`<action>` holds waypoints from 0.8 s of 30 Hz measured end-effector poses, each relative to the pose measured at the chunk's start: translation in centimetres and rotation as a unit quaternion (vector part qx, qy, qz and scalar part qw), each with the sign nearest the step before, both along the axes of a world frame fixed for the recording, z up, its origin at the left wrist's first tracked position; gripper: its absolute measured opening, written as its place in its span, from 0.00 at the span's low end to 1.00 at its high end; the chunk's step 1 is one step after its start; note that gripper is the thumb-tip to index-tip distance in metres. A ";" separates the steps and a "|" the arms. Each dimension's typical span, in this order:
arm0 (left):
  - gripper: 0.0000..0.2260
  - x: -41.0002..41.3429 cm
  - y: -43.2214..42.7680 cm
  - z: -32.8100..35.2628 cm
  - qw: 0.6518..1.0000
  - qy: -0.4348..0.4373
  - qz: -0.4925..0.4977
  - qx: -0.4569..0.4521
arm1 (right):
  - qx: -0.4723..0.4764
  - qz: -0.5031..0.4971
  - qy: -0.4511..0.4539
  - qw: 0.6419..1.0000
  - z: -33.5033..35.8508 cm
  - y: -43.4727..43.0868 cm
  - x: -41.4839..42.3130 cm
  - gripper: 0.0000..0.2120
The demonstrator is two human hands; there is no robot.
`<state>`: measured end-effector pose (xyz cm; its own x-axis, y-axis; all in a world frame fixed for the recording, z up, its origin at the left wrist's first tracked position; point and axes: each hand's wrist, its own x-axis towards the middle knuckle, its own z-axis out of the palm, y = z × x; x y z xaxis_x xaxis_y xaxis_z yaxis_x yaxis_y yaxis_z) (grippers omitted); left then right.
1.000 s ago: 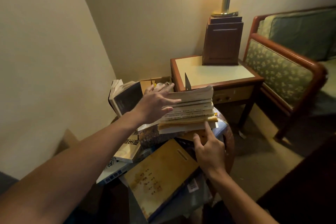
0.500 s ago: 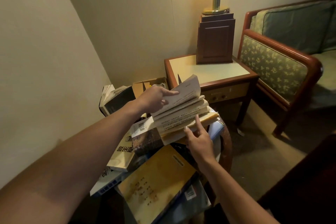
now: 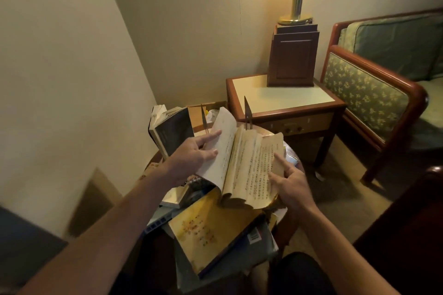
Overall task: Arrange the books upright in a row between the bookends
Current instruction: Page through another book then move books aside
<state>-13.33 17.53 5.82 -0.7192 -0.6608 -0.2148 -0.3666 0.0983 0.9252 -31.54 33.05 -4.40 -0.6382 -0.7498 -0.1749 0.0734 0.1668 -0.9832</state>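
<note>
Dark book (image 3: 171, 130) stands upright at far L, just L of the L bookend (image 3: 204, 118), so outside the gap. L hand (image 3: 191, 158): fingers straight and spread, pressing flat on the L pages of the open book (image 3: 249, 163). That book lies spread atop the pile, in front of the bookends, not between them. R bookend (image 3: 247, 114) stands behind its top edge. R hand (image 3: 291, 183): fingers spread, index tip on the R page, no pinch.

Step in hand, est.: prepping one book for shelving. Next move req.: close it, grip the spine, stand it in the gap. Both forearms reach fwd, palms down.
</note>
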 end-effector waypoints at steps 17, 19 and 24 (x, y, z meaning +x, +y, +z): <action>0.23 13.3 10.8 -9.0 0.936 0.205 0.226 0.175 | 0.147 0.174 0.000 0.974 -1.8 3.1 5.0 0.31; 0.23 13.5 11.1 -9.6 0.942 0.184 0.230 0.162 | 0.147 0.163 0.012 0.976 -2.3 3.2 5.3 0.31; 0.23 12.8 10.5 -10.1 0.951 0.154 0.244 0.114 | 0.168 0.115 0.227 0.952 -3.4 3.0 5.5 0.25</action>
<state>-0.53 28.02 -4.31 -0.3915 -0.8932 -0.2212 -0.0252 -0.2299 0.9729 -26.05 36.07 -7.82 -0.5302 -0.8295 -0.1756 -0.4236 0.4386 -0.7926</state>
